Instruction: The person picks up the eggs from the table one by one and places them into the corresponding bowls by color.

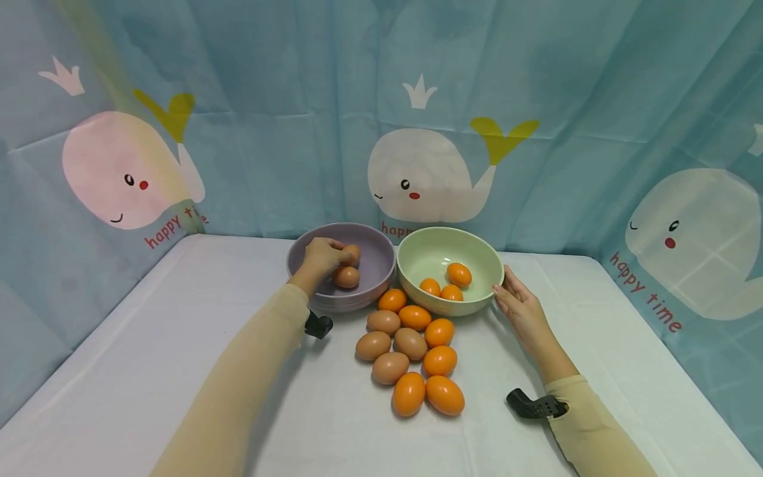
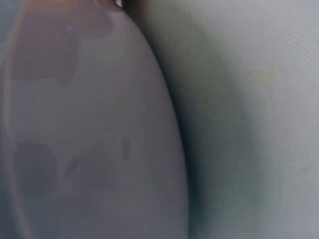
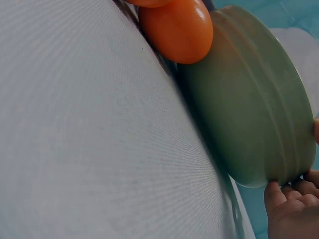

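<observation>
Inside the purple bowl (image 1: 381, 281), my left hand (image 1: 324, 257) grips a brown egg (image 1: 353, 253) with its fingertips. A second brown egg (image 1: 346, 277) lies in that bowl just below it. My right hand (image 1: 524, 311) rests against the right side of the green bowl (image 1: 417, 255), with thumb and fingers spread along its outer wall. In the right wrist view the fingertips (image 3: 273, 188) touch that wall. Three orange eggs (image 1: 459, 274) sit in the green bowl. The left wrist view is mostly the purple bowl's outer side (image 2: 109, 119); the left hand is almost wholly hidden there.
In front of the two touching bowls, several brown eggs (image 1: 390, 368) and several orange eggs (image 1: 445, 395) lie grouped on the white tablecloth (image 1: 501, 437). One orange egg (image 3: 182, 30) is close against the green bowl. A blue whale-print curtain (image 1: 286, 165) hangs behind the table.
</observation>
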The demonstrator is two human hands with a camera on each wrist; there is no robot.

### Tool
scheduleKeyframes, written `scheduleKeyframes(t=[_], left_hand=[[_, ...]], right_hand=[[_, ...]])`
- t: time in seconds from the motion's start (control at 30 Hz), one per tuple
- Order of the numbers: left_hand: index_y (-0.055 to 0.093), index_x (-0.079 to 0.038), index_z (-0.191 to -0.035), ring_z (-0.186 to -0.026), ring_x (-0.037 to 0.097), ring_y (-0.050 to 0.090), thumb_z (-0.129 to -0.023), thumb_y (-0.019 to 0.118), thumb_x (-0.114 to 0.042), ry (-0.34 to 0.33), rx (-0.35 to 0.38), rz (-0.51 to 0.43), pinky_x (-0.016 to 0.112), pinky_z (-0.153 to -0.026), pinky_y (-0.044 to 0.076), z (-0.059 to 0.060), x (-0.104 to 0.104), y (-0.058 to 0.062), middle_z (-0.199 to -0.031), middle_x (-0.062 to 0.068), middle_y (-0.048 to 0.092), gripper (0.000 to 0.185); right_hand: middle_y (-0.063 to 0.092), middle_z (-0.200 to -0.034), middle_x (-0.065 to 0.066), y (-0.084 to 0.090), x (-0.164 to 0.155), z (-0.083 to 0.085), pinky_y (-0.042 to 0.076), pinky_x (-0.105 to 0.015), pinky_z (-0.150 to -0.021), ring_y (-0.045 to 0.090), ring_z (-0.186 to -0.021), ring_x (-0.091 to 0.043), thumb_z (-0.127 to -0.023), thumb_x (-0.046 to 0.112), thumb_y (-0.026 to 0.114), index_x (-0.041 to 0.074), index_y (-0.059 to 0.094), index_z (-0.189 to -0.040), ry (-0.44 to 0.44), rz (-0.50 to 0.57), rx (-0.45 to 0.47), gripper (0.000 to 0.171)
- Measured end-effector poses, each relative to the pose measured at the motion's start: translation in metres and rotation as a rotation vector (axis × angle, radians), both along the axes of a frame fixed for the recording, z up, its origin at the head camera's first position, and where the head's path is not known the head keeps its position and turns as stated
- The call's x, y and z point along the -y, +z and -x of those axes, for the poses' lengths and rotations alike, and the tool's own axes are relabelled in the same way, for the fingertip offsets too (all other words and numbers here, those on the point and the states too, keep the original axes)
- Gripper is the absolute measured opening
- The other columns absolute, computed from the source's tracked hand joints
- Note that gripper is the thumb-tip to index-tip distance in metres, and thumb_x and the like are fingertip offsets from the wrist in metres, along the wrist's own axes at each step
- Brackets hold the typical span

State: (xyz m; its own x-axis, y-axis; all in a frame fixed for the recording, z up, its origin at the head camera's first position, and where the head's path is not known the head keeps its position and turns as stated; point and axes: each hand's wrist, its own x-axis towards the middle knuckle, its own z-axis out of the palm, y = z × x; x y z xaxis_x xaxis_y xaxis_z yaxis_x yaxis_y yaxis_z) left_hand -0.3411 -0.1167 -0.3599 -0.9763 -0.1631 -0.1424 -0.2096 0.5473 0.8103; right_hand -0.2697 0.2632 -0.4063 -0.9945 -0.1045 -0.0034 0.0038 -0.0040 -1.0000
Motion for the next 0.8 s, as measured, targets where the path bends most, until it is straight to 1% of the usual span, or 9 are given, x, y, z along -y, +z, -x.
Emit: scheduleKeyframes(t=[0.17,0.23,0.37,0.47,0.67,0.8], left_hand=[[0.064,-0.003,-0.128,-0.123,0.028,0.055,-0.088,0.072,-0.022,-0.002,-0.003,0.03,0.038,-0.104,0.049,0.0006,-0.0004,-0.0008,-0.136,0.015,0.06,0.045],[0.065,-0.003,-0.128,-0.125,0.029,0.055,-0.087,0.073,-0.021,-0.004,-0.003,0.036,0.038,-0.106,0.048,0.001,0.0,-0.0011,-0.136,0.016,0.06,0.045],[0.065,-0.002,-0.127,-0.128,0.031,0.053,-0.086,0.074,-0.022,-0.02,0.01,0.064,0.039,-0.109,0.045,0.002,0.0007,-0.0028,-0.137,0.017,0.059,0.047],[0.065,-0.002,-0.127,-0.127,0.031,0.053,-0.086,0.074,-0.023,-0.032,0.018,0.084,0.039,-0.109,0.046,0.0021,0.0008,-0.0039,-0.137,0.017,0.059,0.047],[0.066,-0.002,-0.125,-0.125,0.03,0.056,-0.085,0.075,-0.02,-0.031,0.03,0.066,0.04,-0.107,0.048,0.0026,0.0009,-0.0042,-0.135,0.017,0.06,0.045],[0.065,-0.002,-0.126,-0.123,0.03,0.056,-0.086,0.073,-0.021,-0.03,0.038,0.056,0.04,-0.105,0.049,0.0025,0.0009,-0.004,-0.134,0.017,0.06,0.045]], right_hand=[[-0.004,-0.168,-0.003,0.0007,-0.0003,-0.0001,0.019,-0.033,-0.122,0.003,-0.156,-0.019,-0.105,0.023,0.05,0.01,0.001,-0.16,0.002,-0.003,-0.004,0.074],[-0.004,-0.168,-0.003,0.0009,-0.0002,0.0001,0.019,-0.032,-0.122,0.004,-0.156,-0.019,-0.105,0.023,0.05,0.011,0.002,-0.16,0.001,-0.003,-0.005,0.074],[-0.004,-0.168,-0.003,0.0007,-0.0004,0.0004,0.019,-0.033,-0.122,0.003,-0.156,-0.019,-0.105,0.023,0.05,0.01,0.001,-0.16,0.003,0.0,-0.005,0.074],[-0.004,-0.168,-0.003,-0.0001,-0.0005,0.0003,0.019,-0.032,-0.122,0.003,-0.156,-0.019,-0.105,0.024,0.05,0.01,0.001,-0.16,0.007,-0.003,-0.006,0.075],[-0.003,-0.168,-0.003,-0.0015,-0.0009,0.0006,0.022,-0.028,-0.121,0.004,-0.156,-0.019,-0.105,0.025,0.051,0.01,0.001,-0.16,0.017,-0.005,-0.015,0.076],[-0.003,-0.168,-0.004,-0.0022,-0.0011,0.0005,0.022,-0.028,-0.121,0.004,-0.156,-0.019,-0.104,0.025,0.052,0.01,0.001,-0.16,0.015,0.003,-0.015,0.076]])
